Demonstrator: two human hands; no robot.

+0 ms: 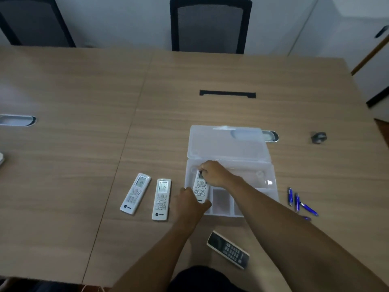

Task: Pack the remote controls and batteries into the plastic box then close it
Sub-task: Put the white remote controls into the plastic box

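We hold one white remote [201, 189] in the open plastic box [229, 144] with both hands, left hand [190, 202] low, right hand [213, 172] high.

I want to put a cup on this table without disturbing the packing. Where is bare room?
Free: the wide tabletop left of the two white remotes, and the stretch beyond the open lid toward the chair. Crowded: around the plastic box, where both hands work, with blue batteries and a dark remote nearby.
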